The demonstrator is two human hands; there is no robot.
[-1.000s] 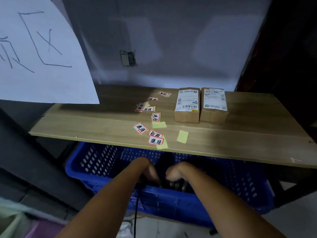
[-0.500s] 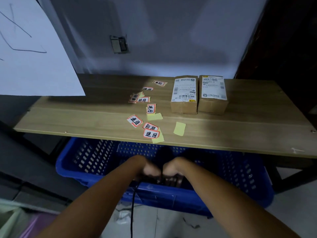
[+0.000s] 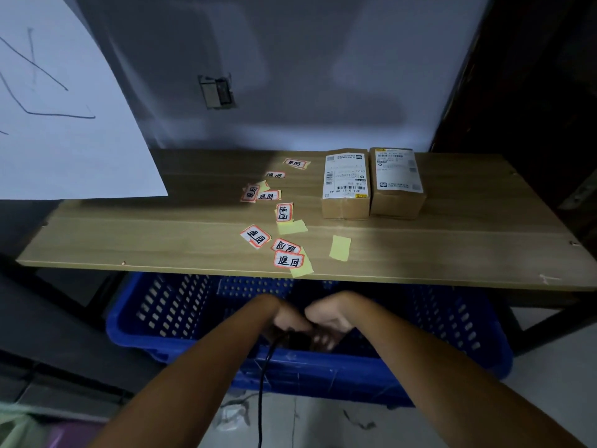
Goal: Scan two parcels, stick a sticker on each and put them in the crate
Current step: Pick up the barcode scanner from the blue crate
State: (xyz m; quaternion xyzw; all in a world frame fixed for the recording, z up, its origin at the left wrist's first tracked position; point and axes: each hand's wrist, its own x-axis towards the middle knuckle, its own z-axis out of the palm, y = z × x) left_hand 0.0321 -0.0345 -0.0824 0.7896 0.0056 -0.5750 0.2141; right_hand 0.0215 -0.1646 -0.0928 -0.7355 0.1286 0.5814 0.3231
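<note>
Two brown cardboard parcels with white labels stand side by side on the wooden table (image 3: 452,247): the left parcel (image 3: 345,185) and the right parcel (image 3: 396,181). Several red-bordered stickers (image 3: 288,260) lie scattered left of them. A blue perforated crate (image 3: 181,318) sits on the floor under the table's front edge. My left hand (image 3: 284,321) and my right hand (image 3: 326,321) are together over the crate's near rim, both around a dark corded object (image 3: 295,339), likely the scanner. Its cable hangs down toward me. The fingers are blurred.
Yellow backing papers (image 3: 340,248) lie among the stickers. A large white sheet (image 3: 64,140) with drawn lines hangs at the left over the table's far corner. A dark frame stands at the right. Scraps lie on the floor in front of the crate.
My hands have stayed low in the crate and drawn closer together on the dark object. The view shifted slightly; parcels and stickers have not moved.
</note>
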